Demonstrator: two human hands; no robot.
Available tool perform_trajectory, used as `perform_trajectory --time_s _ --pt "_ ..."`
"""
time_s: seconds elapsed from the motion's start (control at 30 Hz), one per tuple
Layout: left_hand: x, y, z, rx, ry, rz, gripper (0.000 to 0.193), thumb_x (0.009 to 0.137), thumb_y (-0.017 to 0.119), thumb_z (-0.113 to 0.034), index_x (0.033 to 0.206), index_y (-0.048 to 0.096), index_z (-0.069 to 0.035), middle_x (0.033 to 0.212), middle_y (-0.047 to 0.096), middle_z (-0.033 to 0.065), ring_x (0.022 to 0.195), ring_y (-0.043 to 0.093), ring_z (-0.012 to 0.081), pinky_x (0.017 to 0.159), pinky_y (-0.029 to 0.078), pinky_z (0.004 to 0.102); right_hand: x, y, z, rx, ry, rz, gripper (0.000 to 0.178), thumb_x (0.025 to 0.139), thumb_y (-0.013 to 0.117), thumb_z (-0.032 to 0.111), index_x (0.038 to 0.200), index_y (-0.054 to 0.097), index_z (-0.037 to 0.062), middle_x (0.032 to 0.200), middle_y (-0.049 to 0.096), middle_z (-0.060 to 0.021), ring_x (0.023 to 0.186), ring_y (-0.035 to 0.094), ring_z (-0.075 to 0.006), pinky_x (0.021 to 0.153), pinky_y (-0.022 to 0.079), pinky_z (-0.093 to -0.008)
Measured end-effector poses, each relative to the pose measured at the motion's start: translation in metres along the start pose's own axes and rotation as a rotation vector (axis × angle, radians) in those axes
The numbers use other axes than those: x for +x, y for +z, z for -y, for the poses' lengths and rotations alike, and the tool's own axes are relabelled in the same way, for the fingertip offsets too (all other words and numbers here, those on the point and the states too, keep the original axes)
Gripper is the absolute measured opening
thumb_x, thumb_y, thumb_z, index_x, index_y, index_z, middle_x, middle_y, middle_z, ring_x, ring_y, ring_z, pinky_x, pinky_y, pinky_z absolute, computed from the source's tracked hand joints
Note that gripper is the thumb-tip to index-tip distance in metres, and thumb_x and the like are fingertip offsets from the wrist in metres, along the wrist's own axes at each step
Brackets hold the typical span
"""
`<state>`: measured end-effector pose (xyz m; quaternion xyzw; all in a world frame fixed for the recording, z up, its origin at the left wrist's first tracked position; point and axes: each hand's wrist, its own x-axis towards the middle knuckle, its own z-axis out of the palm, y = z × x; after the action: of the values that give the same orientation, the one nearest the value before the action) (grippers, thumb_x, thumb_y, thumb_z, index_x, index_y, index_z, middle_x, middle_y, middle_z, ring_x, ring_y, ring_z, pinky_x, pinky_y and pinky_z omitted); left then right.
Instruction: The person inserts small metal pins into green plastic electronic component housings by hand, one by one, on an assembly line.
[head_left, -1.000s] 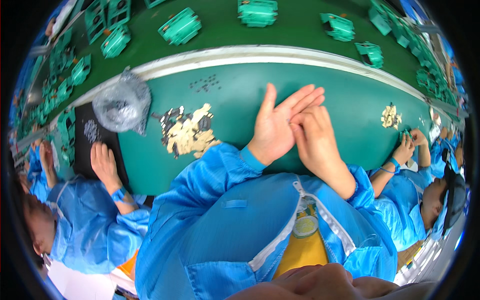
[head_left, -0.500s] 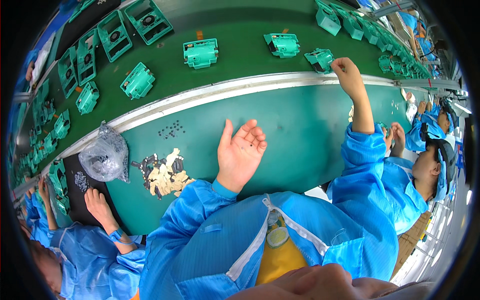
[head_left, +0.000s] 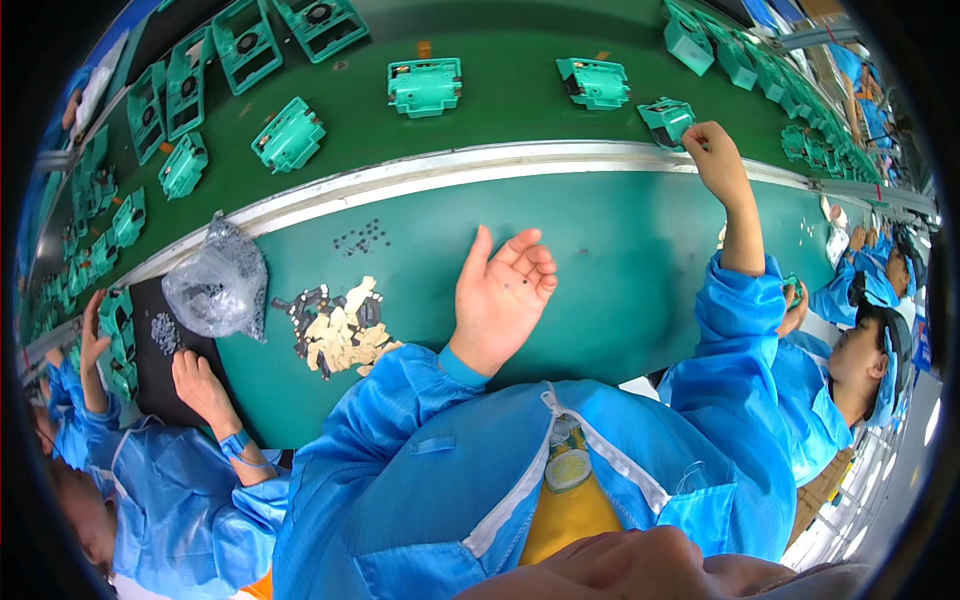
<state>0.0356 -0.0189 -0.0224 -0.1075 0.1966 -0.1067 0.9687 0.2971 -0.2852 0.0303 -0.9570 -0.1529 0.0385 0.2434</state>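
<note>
The left hand (head_left: 500,300) lies palm up and open on the teal bench (head_left: 620,260), fingers loosely spread, with a few tiny dark screws (head_left: 515,284) resting in the palm. The right hand (head_left: 712,150) is stretched far out to the conveyor belt (head_left: 500,60), its fingers closed on the edge of a green plastic housing (head_left: 668,120) at the belt's near rim. A second ago both hands were together over the bench in front of the body; half a second ago the right one had already gone up to the belt, and it is on that housing now, while the left has turned over to cup the screws. So I judge a fresh housing is being fetched while the fasteners wait in the palm.

More loose screws (head_left: 362,238) lie scattered on the bench near the steel rail (head_left: 400,180). Left of them are a heap of small beige and dark parts (head_left: 340,330) and a crumpled clear plastic bag (head_left: 218,285). Other green housings (head_left: 425,85) ride along the belt. Co-workers in blue smocks sit on both sides.
</note>
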Motion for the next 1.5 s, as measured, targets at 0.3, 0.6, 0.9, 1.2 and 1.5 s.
perform_trajectory --time_s 0.3,0.6,0.9,1.2,1.5 --pt "-0.002 0.001 0.001 -0.014 -0.001 0.014 0.051 0.1 0.046 -0.048 0.109 0.063 0.0 0.095 0.065 0.0121 0.094 0.059 0.0251 0.084 0.048 0.0366 -0.005 0.005 0.0 0.285 0.173 0.023 0.016 0.089 0.063 0.011 0.094 0.065 -0.0031 0.084 0.062 -0.005 0.08 0.057 -0.0135 0.072 0.046 -0.0272" --pt "0.0 -0.004 -0.001 -0.018 -0.02 0.037 0.051 0.1 0.047 -0.047 0.111 0.063 0.0 0.096 0.066 0.0129 0.094 0.06 0.0252 0.085 0.048 0.0362 0.0 0.011 0.0 0.302 0.205 0.032 0.015 0.088 0.063 0.011 0.096 0.066 -0.0025 0.082 0.063 -0.0034 0.077 0.055 -0.0107 0.069 0.044 -0.0244" --pt "0.003 -0.011 0.002 0.022 -0.014 0.07 0.048 0.098 0.051 -0.047 0.111 0.063 -0.002 0.094 0.067 0.0115 0.088 0.063 0.0221 0.082 0.049 0.033 -0.005 0.029 -0.04 0.277 0.164 -0.125 0.033 0.09 0.071 0.022 0.111 0.06 -0.0011 0.086 0.063 -0.0055 0.077 0.057 -0.0119 0.069 0.047 -0.0253" --pt "-0.005 0.0 0.004 0.092 0.011 0.122 0.05 0.099 0.049 -0.046 0.118 0.062 -0.002 0.111 0.066 0.0127 0.104 0.061 0.0212 0.092 0.047 0.032 0.006 0.047 0.024 0.734 0.354 -0.159 0.047 0.091 0.07 0.019 0.125 0.045 -0.0029 0.093 0.064 -0.0096 0.078 0.062 -0.0132 0.069 0.051 -0.024" --pt "0.0 -0.007 0.004 0.038 0.138 0.153 0.052 0.103 0.037 -0.045 0.132 0.053 -0.004 0.135 0.055 0.0088 0.124 0.053 0.0185 0.105 0.041 0.0346 -0.129 0.093 0.205 0.595 -0.257 0.09 0.015 0.085 0.069 0.006 0.099 0.062 0.0026 0.087 0.059 -0.0037 0.079 0.056 -0.013 0.074 0.046 -0.0249"
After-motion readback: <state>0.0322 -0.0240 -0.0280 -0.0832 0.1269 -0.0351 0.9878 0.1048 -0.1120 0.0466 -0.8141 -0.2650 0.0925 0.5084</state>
